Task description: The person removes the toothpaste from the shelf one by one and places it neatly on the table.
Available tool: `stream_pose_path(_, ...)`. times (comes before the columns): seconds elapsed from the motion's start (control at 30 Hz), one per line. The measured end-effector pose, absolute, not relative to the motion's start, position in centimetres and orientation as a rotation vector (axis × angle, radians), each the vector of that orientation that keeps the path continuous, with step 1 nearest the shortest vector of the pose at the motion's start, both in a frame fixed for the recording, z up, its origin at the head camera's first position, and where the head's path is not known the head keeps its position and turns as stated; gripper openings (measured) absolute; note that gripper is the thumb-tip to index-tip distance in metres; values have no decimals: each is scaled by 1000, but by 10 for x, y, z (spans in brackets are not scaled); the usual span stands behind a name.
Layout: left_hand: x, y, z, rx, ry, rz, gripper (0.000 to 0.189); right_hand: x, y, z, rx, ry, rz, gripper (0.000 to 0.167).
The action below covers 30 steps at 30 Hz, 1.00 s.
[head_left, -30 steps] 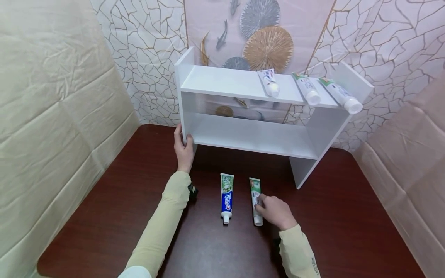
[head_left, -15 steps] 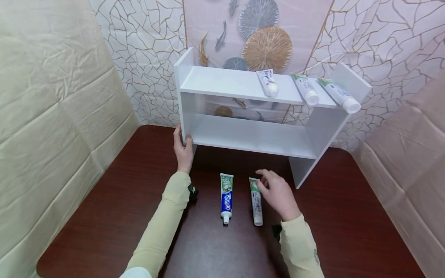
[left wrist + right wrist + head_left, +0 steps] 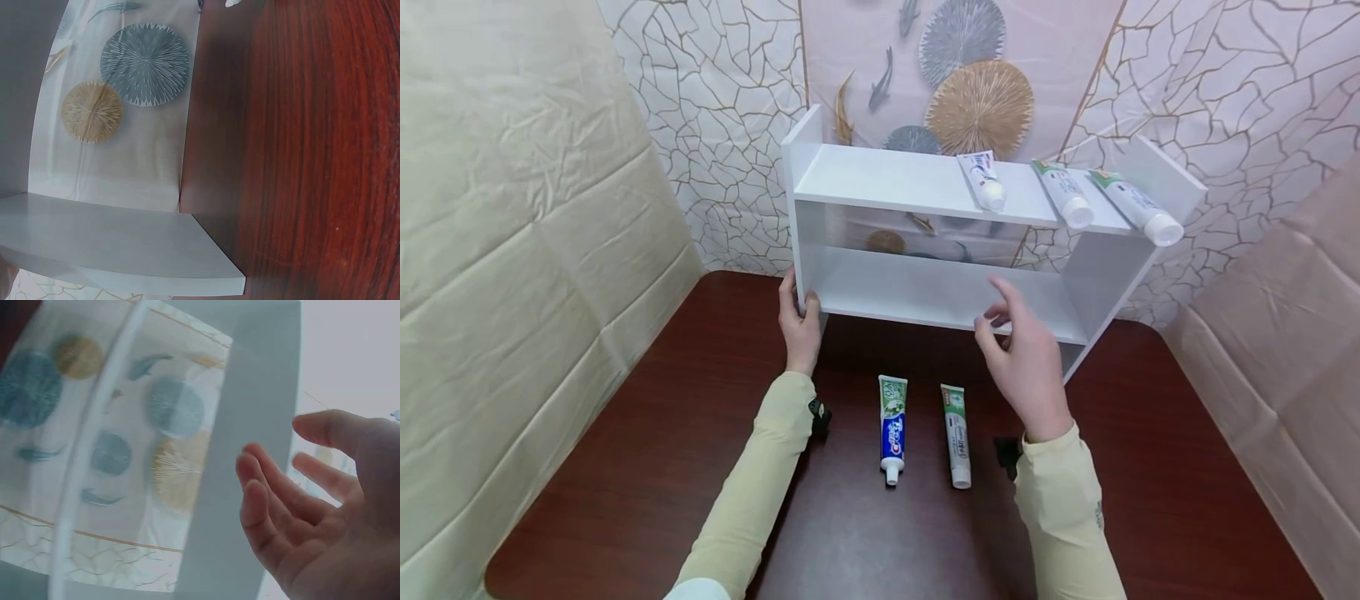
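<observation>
My left hand (image 3: pixel 800 329) grips the left side panel of a white two-tier shelf (image 3: pixel 917 283), thumb on the near side. In the left wrist view a bit of that hand shows at the panel's edge. My right hand (image 3: pixel 1026 367) is raised in front of the lower tier, holding nothing; the right wrist view shows its fingers (image 3: pixel 255 503) loosely bent. Two toothpaste tubes lie side by side on the table, caps toward me: a blue and green one (image 3: pixel 892 425) and a grey and green one (image 3: pixel 956 437), the latter nearer my right hand.
On the shelf's top board lie a white toothpaste tube (image 3: pixel 982 181) and two white and green tubes (image 3: pixel 1063 196), caps over the front edge. The dark red table (image 3: pixel 647 442) runs under the shelf. Patterned cloth (image 3: pixel 730 150) hangs behind.
My right hand has let go of the grey and green toothpaste tube and risen forward to the shelf. The tube stays on the table. My left hand has kept its grip.
</observation>
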<state>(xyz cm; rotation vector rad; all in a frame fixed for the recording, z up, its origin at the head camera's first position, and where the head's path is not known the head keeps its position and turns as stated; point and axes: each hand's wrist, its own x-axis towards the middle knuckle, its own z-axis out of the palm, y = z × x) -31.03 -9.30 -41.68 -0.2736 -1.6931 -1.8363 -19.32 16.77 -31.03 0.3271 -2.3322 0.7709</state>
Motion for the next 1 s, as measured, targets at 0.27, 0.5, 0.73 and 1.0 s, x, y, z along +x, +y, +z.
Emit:
stream_pose_path(0.27, -308, -92, -417, -276, -1690, -1822, 49, -209, 169, -275, 336, -2227, 843, 59)
stream_pose_path(0.5, -310, -93, -417, -283, -1695, -1843, 50, -219, 163, -254, 304, -2281, 829, 64)
stream_pose_path(0.73, -309, -92, -416, -267, -1686, -1837, 48, -232, 157, -238, 254, -2359, 788, 68)
stream_pose_path(1.0, -309, -93, -415, -284, -1687, -1806, 48, -241, 155, -233, 192, -2435, 756, 63)
